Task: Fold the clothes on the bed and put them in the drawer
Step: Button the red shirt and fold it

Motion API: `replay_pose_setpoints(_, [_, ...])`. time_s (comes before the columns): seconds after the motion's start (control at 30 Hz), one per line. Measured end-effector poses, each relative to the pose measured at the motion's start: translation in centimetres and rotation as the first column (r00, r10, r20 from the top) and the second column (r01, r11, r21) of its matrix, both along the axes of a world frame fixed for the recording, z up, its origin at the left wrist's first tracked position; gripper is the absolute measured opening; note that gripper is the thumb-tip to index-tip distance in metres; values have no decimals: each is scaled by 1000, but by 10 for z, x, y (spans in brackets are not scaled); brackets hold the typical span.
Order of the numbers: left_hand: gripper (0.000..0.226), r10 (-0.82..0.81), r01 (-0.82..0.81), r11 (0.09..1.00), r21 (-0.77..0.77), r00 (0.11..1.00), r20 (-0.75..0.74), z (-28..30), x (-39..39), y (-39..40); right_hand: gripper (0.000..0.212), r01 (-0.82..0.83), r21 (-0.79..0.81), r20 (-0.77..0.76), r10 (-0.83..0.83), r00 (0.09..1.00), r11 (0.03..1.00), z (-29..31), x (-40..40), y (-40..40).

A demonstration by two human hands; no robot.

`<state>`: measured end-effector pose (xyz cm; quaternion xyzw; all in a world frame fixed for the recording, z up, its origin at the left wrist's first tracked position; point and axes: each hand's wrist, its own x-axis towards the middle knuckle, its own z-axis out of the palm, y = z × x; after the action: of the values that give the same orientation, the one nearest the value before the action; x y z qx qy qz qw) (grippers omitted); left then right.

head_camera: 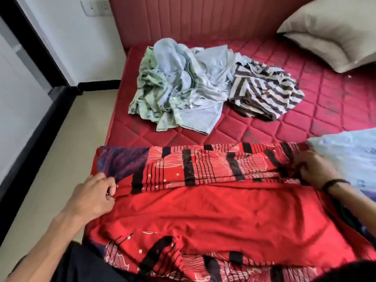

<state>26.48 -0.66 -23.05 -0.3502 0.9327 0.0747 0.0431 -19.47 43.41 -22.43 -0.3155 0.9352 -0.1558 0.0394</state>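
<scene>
Clothes begin with the red patterned cloth (pixel 213 200) spread along the bed's (pixel 305 123) near edge, left hand (pixel 95 194) and right hand (pixel 313 169) pinching its fold, which probably needs squaring next.
</scene>
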Motion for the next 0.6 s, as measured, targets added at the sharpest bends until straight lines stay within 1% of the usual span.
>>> replay_pose_setpoints(0.03, [28, 26, -23, 999, -35, 994, 103, 12, -7, 2, 29, -38, 4, -65, 38, 997, 999, -10, 3, 3])
replay_pose_setpoints(0.07, [28, 55, -36, 993, -112, 983, 174, 23, -15, 7, 29, -84, 10, -112, 84, 990, 996, -13, 8, 1])
replay_pose_setpoints(0.1, [35, 70, -31, 979, -202, 979, 190, 32, -26, 15, 21, -96, 7, -174, 96, 980, 995, -7, 13, -1])
replay_pose_setpoints(0.13, [43, 51, -9, 963, -271, 988, 149, 39, -38, 25, 15, -165, -24, -228, 155, 961, 986, -1, 17, -6])
replay_pose_setpoints(0.17, [49, -10, 31, 951, -307, 998, 69, 43, -53, 40, 19, -266, -46, -240, 247, 939, 963, 9, 25, -10])
replay_pose_setpoints(0.2, [54, -106, 95, 948, -304, 994, -19, 43, -67, 57, 28, -387, -40, -228, 369, 901, 921, 12, 32, -14])
replay_pose_setpoints(0.23, [58, -224, 192, 941, -278, 971, -88, 37, -83, 74, 40, -481, 11, -193, 473, 859, 877, 14, 39, -14])
replay_pose_setpoints(0.27, [61, -344, 309, 918, -251, 932, -112, 29, -96, 88, 51, -552, 75, -155, 557, 816, 830, 9, 47, -17])
replay_pose_setpoints(0.3, [61, -447, 409, 874, -263, 889, -102, 19, -107, 99, 57, -578, 127, -118, 591, 798, 806, 1, 53, -19])
replay_pose_setpoints(0.33, [62, -514, 474, 834, -281, 853, -88, 10, -117, 107, 58, -575, 150, -117, 592, 798, 804, -7, 56, -18])
replay_pose_setpoints(0.37, [65, -542, 496, 818, -292, 834, -101, 3, -123, 107, 59, -545, 158, -140, 565, 813, 823, -13, 59, -19])
replay_pose_setpoints(0.43, [75, -540, 494, 833, -250, 825, -167, -6, -130, 98, 60, -489, 164, -232, 515, 825, 857, -17, 62, -19])
replay_pose_setpoints(0.47, [78, -522, 483, 850, -211, 829, -203, -9, -131, 91, 57, -476, 171, -283, 505, 815, 863, -16, 62, -20])
replay_pose_setpoints(0.53, [78, -487, 458, 873, -167, 834, -260, -7, -131, 83, 46, -467, 183, -338, 501, 796, 865, -14, 62, -18])
replay_pose_setpoints(0.6, [80, -517, 483, 856, -185, 811, -273, -3, -128, 80, 35, -443, 174, -301, 476, 826, 879, -13, 58, -18])
